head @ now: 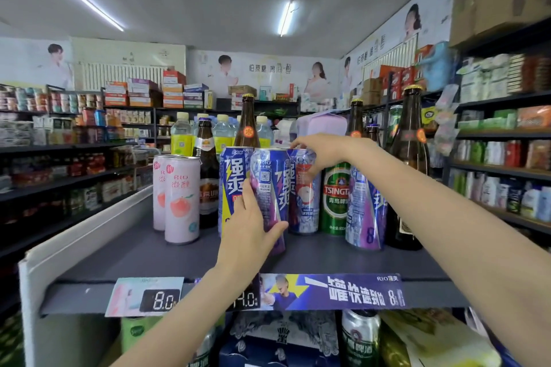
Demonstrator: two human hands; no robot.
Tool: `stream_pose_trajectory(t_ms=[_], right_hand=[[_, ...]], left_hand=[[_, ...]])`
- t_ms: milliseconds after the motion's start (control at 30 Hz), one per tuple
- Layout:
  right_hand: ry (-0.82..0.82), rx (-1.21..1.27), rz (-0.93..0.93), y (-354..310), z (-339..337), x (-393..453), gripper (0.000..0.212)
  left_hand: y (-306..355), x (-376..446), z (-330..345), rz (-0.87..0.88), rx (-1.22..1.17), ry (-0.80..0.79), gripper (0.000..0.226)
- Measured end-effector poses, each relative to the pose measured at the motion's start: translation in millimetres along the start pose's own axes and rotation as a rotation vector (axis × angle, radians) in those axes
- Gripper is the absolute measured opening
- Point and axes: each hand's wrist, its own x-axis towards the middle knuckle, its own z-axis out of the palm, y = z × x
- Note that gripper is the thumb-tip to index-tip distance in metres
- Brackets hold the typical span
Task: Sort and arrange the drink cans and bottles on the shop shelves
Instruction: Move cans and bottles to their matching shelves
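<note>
On the grey top shelf (149,259) stand several drink cans and brown bottles. My left hand (253,223) grips a purple and blue RIO can (271,185) low on its body, fingers and thumb curled round it. My right hand (322,152) holds the top of a blue and white lychee can (302,205) just behind it. A blue and yellow can (231,185) stands to the left. Two pink peach cans (180,199) stand further left. A green Tsingtao can (335,199) and another purple can (365,208) stand on the right.
Tall brown beer bottles (410,158) stand behind the cans at centre and right. A shorter dark bottle (207,176) stands by the pink cans. Water bottles (181,137) fill the back. Price tags (161,298) hang on the shelf's front edge. More cans sit on the shelf below.
</note>
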Motion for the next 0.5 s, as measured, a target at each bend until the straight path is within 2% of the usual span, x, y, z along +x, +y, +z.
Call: stream_pose_trajectory(t_ms=[233,367,500], right_hand=[[-0.103,-0.040,0.192,41,-20,-31,0.082],[0.017,0.071,0.209,41,-8,-31,0.076],[0.035,0.031,0.261,30,-5,-21,0.070]], left_hand=[[12,23,18,-0.054,-0.026,-0.072,0.096],[15,34,29,-0.117,-0.077,-0.085,0.096],[17,33,31,-0.121,-0.047,-0.083,0.096]])
